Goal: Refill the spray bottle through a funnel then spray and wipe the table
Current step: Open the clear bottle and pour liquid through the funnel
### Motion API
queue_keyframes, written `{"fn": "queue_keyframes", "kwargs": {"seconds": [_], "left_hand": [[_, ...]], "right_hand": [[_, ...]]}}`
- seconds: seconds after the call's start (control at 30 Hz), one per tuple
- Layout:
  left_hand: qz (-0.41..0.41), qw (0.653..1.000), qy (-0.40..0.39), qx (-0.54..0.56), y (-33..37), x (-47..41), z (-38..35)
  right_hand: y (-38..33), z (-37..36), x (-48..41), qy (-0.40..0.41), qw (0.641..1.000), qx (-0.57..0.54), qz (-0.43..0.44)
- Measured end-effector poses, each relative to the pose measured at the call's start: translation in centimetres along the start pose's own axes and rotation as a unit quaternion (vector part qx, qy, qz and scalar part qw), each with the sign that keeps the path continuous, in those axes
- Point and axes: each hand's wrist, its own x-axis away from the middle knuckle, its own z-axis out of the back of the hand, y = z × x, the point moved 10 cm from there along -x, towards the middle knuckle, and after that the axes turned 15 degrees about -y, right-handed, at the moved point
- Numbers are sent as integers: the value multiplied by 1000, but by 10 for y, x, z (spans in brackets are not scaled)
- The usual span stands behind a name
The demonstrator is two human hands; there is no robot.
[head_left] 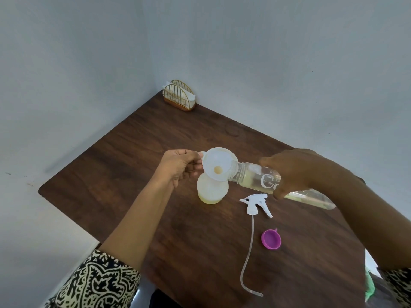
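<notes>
A white funnel [219,163] sits in the neck of a translucent spray bottle [212,192] standing on the dark wooden table [124,165]. My left hand [178,166] pinches the funnel's handle tab at its left rim. My right hand [293,172] holds a clear refill bottle [255,177] tipped almost flat, its open mouth resting on the funnel's right rim; pale yellowish liquid lies in it. A little liquid shows in the funnel's throat and at the spray bottle's bottom. The white trigger sprayer head [255,203] with its long dip tube [250,252] lies on the table to the right.
A purple cap [271,239] lies on the table near the front right. A gold wire napkin holder [179,95] stands in the far corner against the grey walls. Something green [369,285] shows at the right table edge, partly hidden by my arm.
</notes>
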Motion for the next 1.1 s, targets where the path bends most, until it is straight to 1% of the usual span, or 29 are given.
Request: {"fn": "queue_keyframes", "kwargs": {"seconds": [0.33, 0.73, 0.97, 1.1], "left_hand": [[1, 1000, 9, -3, 1, 2, 0], [6, 1000, 12, -1, 1, 4, 0], [6, 1000, 13, -3, 1, 4, 1], [7, 1000, 15, -7, 3, 5, 1]], "right_hand": [[-3, -5, -1, -1, 1000, -16, 4], [-2, -10, -2, 23, 999, -37, 18], [-2, -22, -9, 25, 994, -102, 37], [-3, -26, -8, 36, 991, -121, 44]]}}
